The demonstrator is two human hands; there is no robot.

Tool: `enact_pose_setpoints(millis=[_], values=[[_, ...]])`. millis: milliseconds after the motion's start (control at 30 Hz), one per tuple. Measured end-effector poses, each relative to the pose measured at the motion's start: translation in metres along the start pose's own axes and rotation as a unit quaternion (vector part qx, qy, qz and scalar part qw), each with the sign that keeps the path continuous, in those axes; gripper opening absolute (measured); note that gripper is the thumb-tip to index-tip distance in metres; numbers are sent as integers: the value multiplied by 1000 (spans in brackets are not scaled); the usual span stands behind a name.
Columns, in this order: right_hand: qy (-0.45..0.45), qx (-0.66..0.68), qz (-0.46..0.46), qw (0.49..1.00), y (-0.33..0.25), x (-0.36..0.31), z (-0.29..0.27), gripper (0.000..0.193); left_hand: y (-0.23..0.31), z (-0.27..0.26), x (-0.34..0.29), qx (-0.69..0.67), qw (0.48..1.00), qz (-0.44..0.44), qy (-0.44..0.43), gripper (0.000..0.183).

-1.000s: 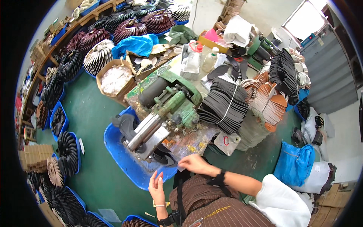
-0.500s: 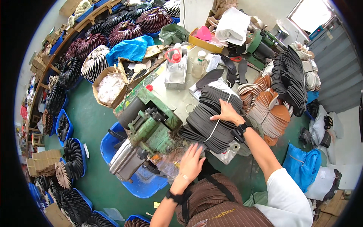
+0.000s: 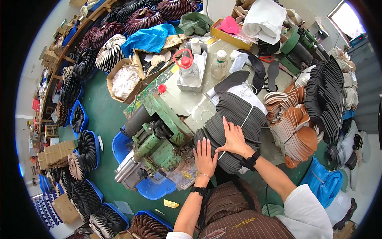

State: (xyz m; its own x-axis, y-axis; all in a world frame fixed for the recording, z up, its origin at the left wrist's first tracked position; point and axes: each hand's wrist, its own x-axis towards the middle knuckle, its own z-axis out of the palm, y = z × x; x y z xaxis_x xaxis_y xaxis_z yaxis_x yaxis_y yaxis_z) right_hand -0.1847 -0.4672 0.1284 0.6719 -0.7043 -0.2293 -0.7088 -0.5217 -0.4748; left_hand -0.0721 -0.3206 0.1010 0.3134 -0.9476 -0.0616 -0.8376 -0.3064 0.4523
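A big bundle of dark grey shoe insoles point(image 3: 241, 107), tied with a thin white cord, lies on the near part of the table. On its near side rests my right hand point(image 3: 234, 139), fingers spread and palm down, close to the cord. My left hand point(image 3: 205, 158) lies flat against the bundle's left near edge, its fingers stretched out and pointing away from me. Neither hand grips anything. Just left of the left hand stands a green machine point(image 3: 163, 137) with a metal cylinder at its near end.
Tan insole bundles point(image 3: 294, 131) and a tall black stack point(image 3: 327, 95) stand to the right. Behind are a red-capped bottle point(image 3: 188, 73), a white-capped bottle point(image 3: 219, 65) and loose black insoles point(image 3: 232, 81). A blue tub point(image 3: 155, 189) sits under the machine.
My left hand has moved up onto the insole bundle's edge. The right hand has shifted nearer to me and closer to the left. The whole view has turned slightly.
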Motion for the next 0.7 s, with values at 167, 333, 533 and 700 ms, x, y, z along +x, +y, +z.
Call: enact_pose_setpoints(millis=[167,333,533,700], values=[[39,97,58,993,7,4,-15,131,5,4,0,-29,999,-28,22,66],[51,-90,15,995,-20,2,1,119,6,4,1,-43,998,-13,40,63],[228,176,68,955,-27,19,-28,113,10,2,3,-68,997,-21,40,64],[358,542,-19,760,-40,10,-64,110,8,-10,3,-147,989,-23,7,64]])
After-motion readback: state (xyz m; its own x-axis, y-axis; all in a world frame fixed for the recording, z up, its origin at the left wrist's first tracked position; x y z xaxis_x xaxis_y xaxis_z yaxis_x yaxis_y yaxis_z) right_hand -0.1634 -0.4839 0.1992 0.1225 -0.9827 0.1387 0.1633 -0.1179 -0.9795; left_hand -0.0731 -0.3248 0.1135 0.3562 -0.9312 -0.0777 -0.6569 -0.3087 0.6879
